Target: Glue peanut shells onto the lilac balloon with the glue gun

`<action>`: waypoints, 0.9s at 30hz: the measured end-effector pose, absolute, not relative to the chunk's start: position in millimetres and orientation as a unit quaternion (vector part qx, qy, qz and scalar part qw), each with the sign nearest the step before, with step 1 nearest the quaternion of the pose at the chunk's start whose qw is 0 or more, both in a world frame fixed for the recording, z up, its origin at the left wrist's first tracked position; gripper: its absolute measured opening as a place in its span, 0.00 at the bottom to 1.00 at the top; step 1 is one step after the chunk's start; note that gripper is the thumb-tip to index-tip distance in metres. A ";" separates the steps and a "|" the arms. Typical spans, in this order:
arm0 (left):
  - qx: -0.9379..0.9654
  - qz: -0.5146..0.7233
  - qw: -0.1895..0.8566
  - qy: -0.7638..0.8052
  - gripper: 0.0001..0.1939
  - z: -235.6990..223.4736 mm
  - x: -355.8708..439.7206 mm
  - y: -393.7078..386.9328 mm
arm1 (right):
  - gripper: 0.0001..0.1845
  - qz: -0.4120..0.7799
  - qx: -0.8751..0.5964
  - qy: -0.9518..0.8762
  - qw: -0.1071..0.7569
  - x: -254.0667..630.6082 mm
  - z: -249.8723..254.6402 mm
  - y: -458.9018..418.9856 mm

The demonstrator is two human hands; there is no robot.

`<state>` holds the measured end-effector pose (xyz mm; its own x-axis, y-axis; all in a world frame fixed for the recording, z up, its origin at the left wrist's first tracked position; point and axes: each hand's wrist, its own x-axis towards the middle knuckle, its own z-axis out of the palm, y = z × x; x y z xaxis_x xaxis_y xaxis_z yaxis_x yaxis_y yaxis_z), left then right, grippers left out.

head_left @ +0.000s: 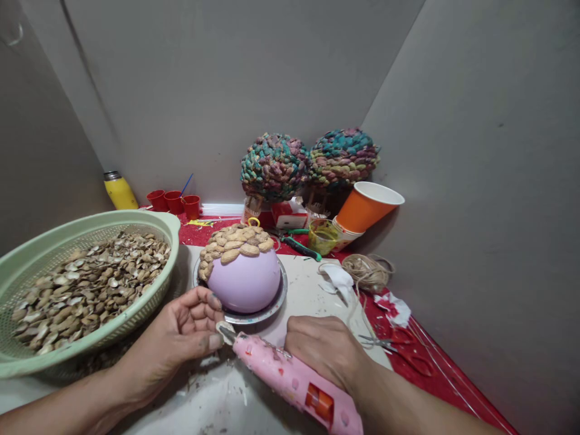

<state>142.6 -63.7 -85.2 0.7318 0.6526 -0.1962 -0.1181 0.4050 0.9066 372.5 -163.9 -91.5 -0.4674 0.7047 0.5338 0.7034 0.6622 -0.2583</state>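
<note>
My left hand [193,326] pinches a half peanut shell [226,331], its pale inner side facing the nozzle of a pink hot glue gun [290,377]. The nozzle tip touches or nearly touches the shell. My right hand [324,347] is wrapped round the glue gun's handle, which is mostly hidden behind the hand and body. Just beyond both hands, a lilac balloon [247,281] sits in a round metal dish [280,296]. Peanut shells [235,241] cover its top and left side, while its front is bare.
At left stands a green basket [174,241] of peanut shells. Behind are two colourful shell-covered balls [275,166], red cups [191,206], a yellow bottle [120,192], green-handled pliers [301,246] and an orange paper cup [365,208]. Twine [369,272] and red scissors [408,356] lie at right.
</note>
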 end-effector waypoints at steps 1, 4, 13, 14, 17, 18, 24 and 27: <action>0.490 0.243 0.791 0.274 0.17 -85.2 142.3 -64.0 | 0.13 0.003 -0.411 -0.856 0.314 372.3 -91.1 -163.7; 0.489 0.241 0.792 0.275 0.17 -85.4 142.2 -64.2 | 0.13 0.007 -0.410 -0.856 0.315 372.7 -93.3 -163.4; 0.467 0.266 0.803 0.259 0.16 -81.7 145.4 -65.0 | 0.15 0.036 -0.423 -0.843 0.331 374.3 -93.9 -163.3; 0.466 0.268 0.802 0.259 0.16 -81.6 145.0 -65.0 | 0.15 0.035 -0.422 -0.844 0.330 374.3 -93.5 -163.0; 0.465 0.270 0.802 0.259 0.15 -82.3 143.3 -64.7 | 0.16 0.034 -0.418 -0.844 0.335 374.3 -94.3 -162.5; 0.466 0.270 0.801 0.261 0.15 -82.4 142.7 -64.7 | 0.16 0.039 -0.419 -0.842 0.337 374.3 -94.8 -162.4; 0.455 0.270 0.809 0.256 0.16 -79.8 142.8 -65.6 | 0.17 0.099 -0.426 -0.830 0.347 373.0 -90.2 -164.7; 0.456 0.257 0.817 0.241 0.16 -78.7 143.3 -66.0 | 0.13 0.145 -0.440 -0.822 0.331 370.1 -83.8 -166.9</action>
